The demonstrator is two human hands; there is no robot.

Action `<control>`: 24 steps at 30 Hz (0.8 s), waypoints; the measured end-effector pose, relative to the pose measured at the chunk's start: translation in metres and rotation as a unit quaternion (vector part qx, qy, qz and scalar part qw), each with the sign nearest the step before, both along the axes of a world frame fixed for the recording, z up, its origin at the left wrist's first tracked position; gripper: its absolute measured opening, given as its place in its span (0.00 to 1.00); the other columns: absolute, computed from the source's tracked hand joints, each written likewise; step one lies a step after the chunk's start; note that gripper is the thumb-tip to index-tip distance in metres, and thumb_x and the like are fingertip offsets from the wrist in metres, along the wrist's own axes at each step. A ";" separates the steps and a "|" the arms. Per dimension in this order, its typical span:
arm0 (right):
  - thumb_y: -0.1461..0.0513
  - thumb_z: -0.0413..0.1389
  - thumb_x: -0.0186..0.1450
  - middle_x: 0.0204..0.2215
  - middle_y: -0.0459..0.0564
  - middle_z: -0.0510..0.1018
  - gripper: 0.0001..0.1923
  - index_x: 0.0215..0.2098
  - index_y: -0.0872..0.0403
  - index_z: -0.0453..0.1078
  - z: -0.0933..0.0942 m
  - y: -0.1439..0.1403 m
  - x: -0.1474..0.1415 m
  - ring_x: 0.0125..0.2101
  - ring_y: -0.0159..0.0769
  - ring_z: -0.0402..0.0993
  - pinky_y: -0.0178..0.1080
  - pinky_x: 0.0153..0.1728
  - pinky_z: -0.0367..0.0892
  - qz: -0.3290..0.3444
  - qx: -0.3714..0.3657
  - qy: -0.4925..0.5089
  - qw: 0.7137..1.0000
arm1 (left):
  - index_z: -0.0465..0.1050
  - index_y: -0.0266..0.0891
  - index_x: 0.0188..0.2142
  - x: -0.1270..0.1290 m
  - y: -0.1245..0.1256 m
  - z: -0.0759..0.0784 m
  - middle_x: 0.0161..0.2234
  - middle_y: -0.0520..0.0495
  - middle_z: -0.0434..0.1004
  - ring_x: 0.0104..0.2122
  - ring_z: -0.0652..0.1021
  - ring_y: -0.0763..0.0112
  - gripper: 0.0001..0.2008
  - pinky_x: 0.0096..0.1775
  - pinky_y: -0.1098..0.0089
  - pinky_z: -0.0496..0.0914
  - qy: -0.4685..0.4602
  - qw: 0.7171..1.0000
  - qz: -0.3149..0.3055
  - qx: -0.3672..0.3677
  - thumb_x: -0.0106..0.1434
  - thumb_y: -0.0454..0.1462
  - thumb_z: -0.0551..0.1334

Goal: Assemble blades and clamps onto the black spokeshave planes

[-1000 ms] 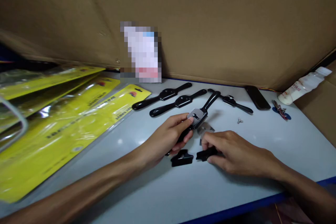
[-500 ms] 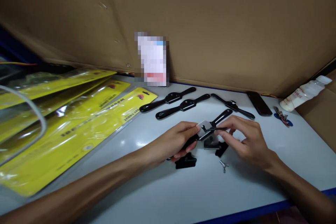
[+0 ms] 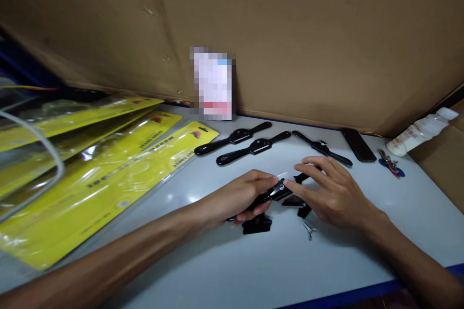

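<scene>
My left hand (image 3: 250, 193) is closed around one handle of a black spokeshave (image 3: 266, 198) and holds it above the table. A thin silver blade (image 3: 286, 175) lies on the body, with a small black cap plate (image 3: 282, 187) over it showing a round hole. My right hand (image 3: 331, 188) straddles the other side of the tool, one fingertip on the cap plate and other fingers over the far handle. Beneath the hands lie black cap plates (image 3: 257, 224) and a silver thumbscrew (image 3: 309, 230). Part of another blade is hidden by the tool.
Two black spokeshaves (image 3: 253, 146) and a slimmer one (image 3: 322, 147) lie behind the hands. Yellow blister packs (image 3: 108, 193) cover the left side under a grey cable (image 3: 54, 149). A phone (image 3: 358, 145), earphones (image 3: 391, 163) and a bottle (image 3: 420, 133) are at right. Cardboard (image 3: 308, 48) walls the back.
The black cap plate, pinched in my right hand before, now sits over the blade on the spokeshave. My right fingers have spread across the tool. My left hand keeps its hold.
</scene>
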State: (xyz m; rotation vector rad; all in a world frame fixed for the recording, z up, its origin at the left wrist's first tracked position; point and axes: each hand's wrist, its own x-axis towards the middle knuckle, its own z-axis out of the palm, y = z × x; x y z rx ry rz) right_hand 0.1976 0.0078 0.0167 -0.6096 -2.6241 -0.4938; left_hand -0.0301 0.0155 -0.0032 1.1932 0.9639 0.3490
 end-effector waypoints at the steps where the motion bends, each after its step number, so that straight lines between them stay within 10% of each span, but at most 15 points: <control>1: 0.72 0.53 0.66 0.45 0.61 0.79 0.16 0.50 0.57 0.74 0.001 -0.001 -0.001 0.49 0.51 0.70 0.50 0.41 0.71 -0.008 0.004 -0.010 1.000 | 0.61 0.42 0.25 0.000 0.000 -0.001 0.15 0.59 0.61 0.10 0.54 0.81 0.19 0.10 0.78 0.49 -0.001 1.000 0.002 0.000 0.68 0.50 0.52; 24: 0.66 0.52 0.71 0.48 0.60 0.79 0.12 0.50 0.61 0.73 -0.001 -0.009 -0.010 0.51 0.51 0.70 0.49 0.44 0.71 -0.033 -0.032 -0.022 0.999 | 0.58 0.43 0.27 0.002 -0.002 -0.005 0.17 0.61 0.60 0.11 0.54 0.82 0.20 0.11 0.78 0.49 -0.006 1.000 0.011 0.002 0.63 0.54 0.58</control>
